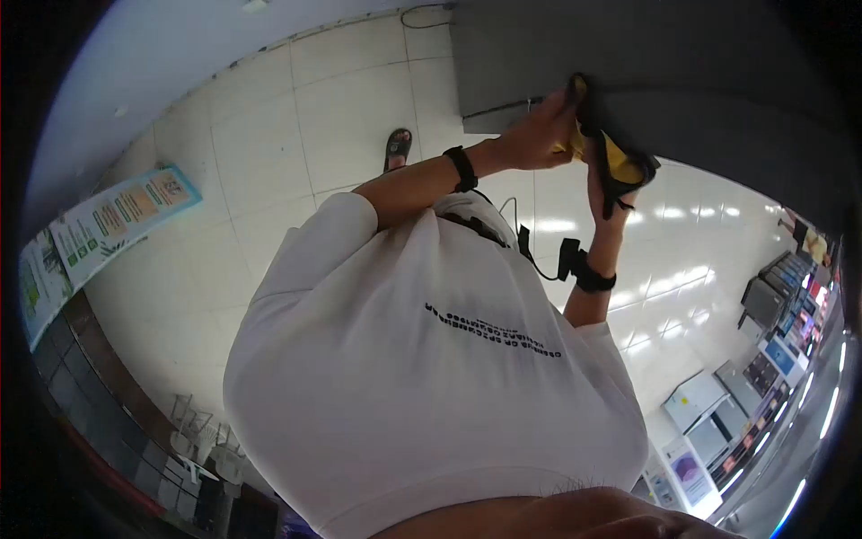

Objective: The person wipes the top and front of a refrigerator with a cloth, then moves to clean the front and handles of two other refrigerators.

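Observation:
A soft yellow-and-black thing that looks like a work glove [620,166] is stretched between my hands, in front of a dark grey surface. My left hand [537,139] is closed on its yellow part, with the fingers bent round toward the black edge at the top. My right hand [594,184] lies behind and partly inside it; the fingers are covered, so their shape does not show. Black straps circle both wrists, the left strap [462,169] and the right strap [593,272], which carries a small dark box [568,259].
A large dark grey panel [718,117] fills the upper right, close to my hands. Pale tiles [256,117] cover the floor, and a sandalled foot [398,145] shows on them. Printed boards [126,216] stand at left. Appliances [705,409] and a distant person [813,242] are at right.

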`<state>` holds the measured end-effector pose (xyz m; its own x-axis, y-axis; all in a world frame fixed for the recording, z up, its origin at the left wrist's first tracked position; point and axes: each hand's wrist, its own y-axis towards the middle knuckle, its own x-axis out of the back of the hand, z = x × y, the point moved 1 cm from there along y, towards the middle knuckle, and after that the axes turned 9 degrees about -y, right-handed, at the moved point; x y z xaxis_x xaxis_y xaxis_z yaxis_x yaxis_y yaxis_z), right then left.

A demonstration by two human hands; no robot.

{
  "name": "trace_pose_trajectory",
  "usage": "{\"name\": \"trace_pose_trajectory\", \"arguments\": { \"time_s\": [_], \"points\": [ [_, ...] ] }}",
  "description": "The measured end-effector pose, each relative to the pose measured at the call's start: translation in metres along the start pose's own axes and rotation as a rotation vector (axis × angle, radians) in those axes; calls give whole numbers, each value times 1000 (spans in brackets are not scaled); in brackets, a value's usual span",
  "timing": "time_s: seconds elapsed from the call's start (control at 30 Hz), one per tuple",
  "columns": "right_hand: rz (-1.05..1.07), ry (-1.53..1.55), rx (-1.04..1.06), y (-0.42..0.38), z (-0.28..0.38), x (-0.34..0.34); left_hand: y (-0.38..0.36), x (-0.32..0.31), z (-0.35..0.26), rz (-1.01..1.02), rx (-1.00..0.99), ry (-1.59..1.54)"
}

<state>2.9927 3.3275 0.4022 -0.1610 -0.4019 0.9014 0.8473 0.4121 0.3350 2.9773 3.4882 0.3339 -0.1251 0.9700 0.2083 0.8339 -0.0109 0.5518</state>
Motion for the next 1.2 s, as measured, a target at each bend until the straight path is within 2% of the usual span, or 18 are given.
{"name": "trace_pose_trajectory", "arguments": {
  "time_s": [0.07,0.1,0.2,0.23,0.33,0.4,0.43,0.47,0.57,0.6,0.63,0.67,0.7,0.83,0.9,1.0,1.13,1.2],
  "points": [
    [-49,364,-151,-6,49,6,-14,38,-11,33,0,-77],
    [-161,343,-161,-9,55,15,-4,43,-20,53,-77,-36],
    [113,380,-556,-4,69,41,18,49,-30,36,-271,-38],
    [-28,349,-473,3,90,42,17,47,-22,59,-283,43],
    [-146,423,-523,-3,40,21,21,27,-6,140,-206,120],
    [-34,283,-349,-24,-6,-1,3,25,5,195,-136,129],
    [-51,199,-545,-24,10,-8,-10,24,15,230,-50,113],
    [13,136,-354,-24,31,-7,-19,27,27,260,28,103],
    [36,23,-287,-28,53,-21,-31,26,49,269,114,74],
    [86,9,-267,-31,63,-24,-25,35,51,277,97,84],
    [-31,275,-426,-20,91,-12,-14,42,44,217,46,62],
    [77,123,-378,-20,88,-5,-7,47,32,162,8,30],
    [47,177,-378,-20,87,2,10,57,15,193,103,-35],
    [-115,279,-379,11,132,50,73,83,-25,79,15,-91],
    [-200,334,-323,20,139,63,95,92,-48,-110,-239,-59],
    [-288,501,-238,27,130,65,113,83,-65,-123,-316,-58],
    [-265,304,-132,30,115,28,93,59,-32,-14,-231,80],
    [-159,101,-21,11,82,28,68,22,-9,33,-56,48]
  ]
}}
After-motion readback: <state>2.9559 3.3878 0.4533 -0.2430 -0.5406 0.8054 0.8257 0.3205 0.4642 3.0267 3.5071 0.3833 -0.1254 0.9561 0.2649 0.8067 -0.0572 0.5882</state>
